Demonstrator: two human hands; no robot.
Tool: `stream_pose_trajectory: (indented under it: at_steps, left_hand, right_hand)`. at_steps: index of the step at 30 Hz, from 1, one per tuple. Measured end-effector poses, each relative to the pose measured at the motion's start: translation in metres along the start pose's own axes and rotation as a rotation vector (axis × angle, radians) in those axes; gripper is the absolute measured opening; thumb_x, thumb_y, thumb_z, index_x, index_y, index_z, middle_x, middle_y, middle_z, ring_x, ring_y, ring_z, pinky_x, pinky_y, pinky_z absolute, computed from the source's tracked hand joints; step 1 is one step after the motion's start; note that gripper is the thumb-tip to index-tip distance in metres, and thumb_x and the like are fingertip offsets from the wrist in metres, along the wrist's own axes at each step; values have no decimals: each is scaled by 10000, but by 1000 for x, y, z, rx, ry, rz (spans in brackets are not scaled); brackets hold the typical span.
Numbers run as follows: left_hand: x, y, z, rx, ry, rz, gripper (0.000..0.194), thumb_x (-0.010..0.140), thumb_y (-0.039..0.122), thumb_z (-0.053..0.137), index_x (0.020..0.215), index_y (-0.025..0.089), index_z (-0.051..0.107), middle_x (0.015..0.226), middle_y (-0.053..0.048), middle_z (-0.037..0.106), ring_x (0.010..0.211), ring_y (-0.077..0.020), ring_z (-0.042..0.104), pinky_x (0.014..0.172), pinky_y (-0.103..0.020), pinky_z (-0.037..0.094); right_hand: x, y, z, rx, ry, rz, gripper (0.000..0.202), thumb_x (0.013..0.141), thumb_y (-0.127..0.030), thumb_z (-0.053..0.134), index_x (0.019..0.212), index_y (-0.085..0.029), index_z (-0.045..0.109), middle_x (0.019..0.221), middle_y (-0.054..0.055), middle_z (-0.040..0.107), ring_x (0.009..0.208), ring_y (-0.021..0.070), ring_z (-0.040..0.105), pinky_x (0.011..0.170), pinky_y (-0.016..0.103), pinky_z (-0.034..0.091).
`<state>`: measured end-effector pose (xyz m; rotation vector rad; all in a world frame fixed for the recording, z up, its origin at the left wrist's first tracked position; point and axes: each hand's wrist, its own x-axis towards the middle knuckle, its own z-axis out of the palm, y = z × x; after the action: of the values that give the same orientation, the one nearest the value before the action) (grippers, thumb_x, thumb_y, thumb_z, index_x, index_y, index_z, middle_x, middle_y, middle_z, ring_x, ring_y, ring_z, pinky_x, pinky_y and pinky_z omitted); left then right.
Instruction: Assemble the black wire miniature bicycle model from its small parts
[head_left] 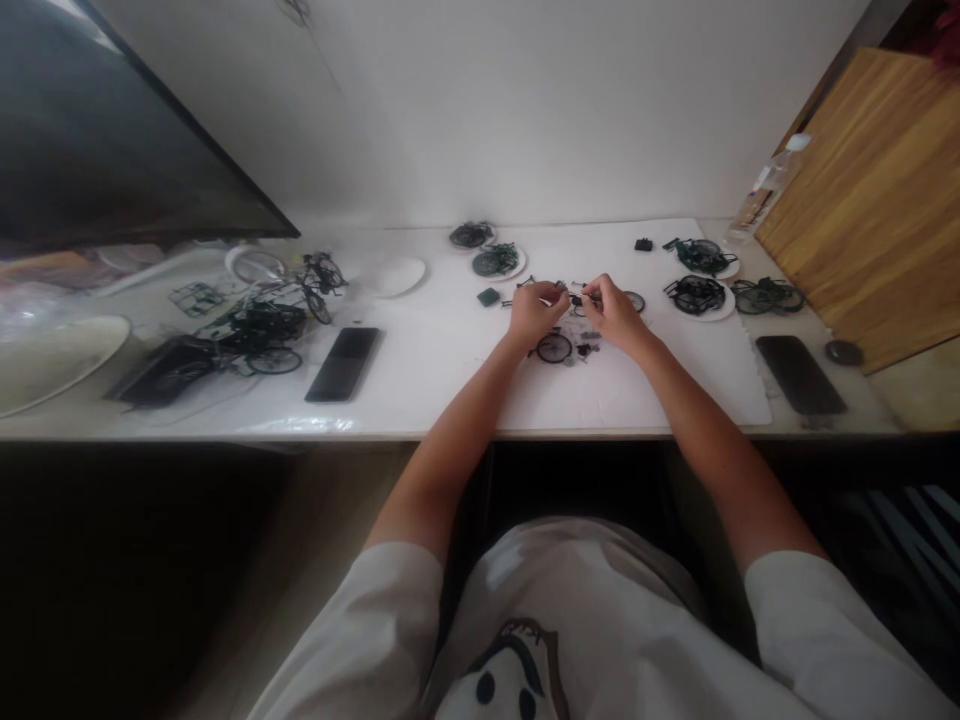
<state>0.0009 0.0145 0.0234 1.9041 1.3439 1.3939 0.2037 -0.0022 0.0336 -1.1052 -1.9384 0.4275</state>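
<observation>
Both bare left hand (537, 312) and right hand (615, 314) are working fingers-narrow, hold unclear, near black spoked wheel (554, 348). Steadiness is probably mattering.

Craft workspace with miniature bicycles (696, 294)

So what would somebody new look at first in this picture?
Probably the left hand and right hand, close together among tiny bike parts on the white sheet. Then the big dark panel at upper left, and the wooden board at right with a clear bottle beside it.
</observation>
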Motion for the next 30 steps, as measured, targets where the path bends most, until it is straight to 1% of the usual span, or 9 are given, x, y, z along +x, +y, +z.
stream_pose_trajectory:
  at_steps: [5, 8, 11, 13, 15, 18, 21, 25, 30]
  left_hand:
    - [1, -3, -2, -37, -22, 6, 256, 924, 412, 719, 923, 183, 834, 927, -106, 844, 879, -218, 776, 817, -326, 605]
    - [1, -4, -1, -53, -44, 14, 278, 928, 441, 733, 943, 187, 845, 956, -105, 850, 877, -220, 778, 809, -328, 611]
    - [0, -2, -1, -72, -70, 14, 267, 927, 434, 749, 965, 191, 853, 975, -104, 854, 896, -231, 786, 837, -347, 629]
    - [0, 1, -1, -88, -89, 7, 250, 929, 414, 751, 971, 190, 854, 985, -100, 856, 926, -235, 789, 861, -353, 637]
    - [-1, 3, -1, -96, -98, 5, 238, 930, 402, 751, 958, 189, 852, 978, -95, 855, 931, -234, 789, 872, -352, 638]
    - [0, 2, -1, -85, -98, 16, 224, 932, 393, 750, 946, 194, 853, 957, -90, 852, 910, -227, 786, 862, -347, 634]
    - [1, 0, -2, -67, -97, 33, 221, 934, 388, 747, 948, 196, 857, 947, -94, 852, 888, -228, 781, 839, -349, 623]
    - [2, -4, -2, -53, -94, 42, 236, 931, 390, 739, 906, 185, 852, 915, -99, 847, 857, -227, 770, 814, -349, 606]
    - [3, -10, -1, -53, -98, 17, 257, 924, 414, 740, 921, 181, 848, 920, -102, 846, 857, -223, 765, 819, -346, 611]
  right_hand:
    - [1, -2, -2, -19, 20, 9, 460, 1049, -716, 486, 1057, -262, 565, 1030, 117, 752, 838, 256, 655, 784, 407, 491]
    - [2, -1, -5, -73, 53, 22, 508, 1050, -756, 450, 970, -264, 547, 910, 89, 723, 769, 240, 613, 748, 386, 453]
    - [2, 0, -7, -116, 63, 71, 544, 1055, -774, 415, 862, -271, 489, 779, 62, 664, 706, 229, 574, 704, 368, 415]
    - [2, 1, -8, -106, 68, 96, 550, 1071, -761, 383, 832, -273, 466, 775, 66, 666, 733, 235, 596, 706, 362, 419]
    - [2, 0, -8, -70, 74, 101, 521, 1073, -741, 397, 863, -274, 486, 825, 74, 693, 781, 244, 625, 721, 362, 438]
    - [1, 0, -7, -2, 75, 103, 434, 1025, -710, 521, 962, -281, 506, 902, 67, 705, 803, 241, 627, 736, 370, 459]
    - [2, 2, -5, 61, 72, 111, 417, 976, -687, 595, 982, -287, 477, 932, 58, 686, 802, 230, 611, 751, 381, 469]
    - [3, 4, -4, 70, 54, 114, 426, 981, -694, 583, 975, -283, 473, 877, 45, 648, 771, 226, 581, 750, 388, 457]
    - [3, 2, -8, 16, 32, 107, 455, 1011, -726, 533, 928, -283, 471, 781, 20, 598, 713, 220, 529, 719, 377, 423]
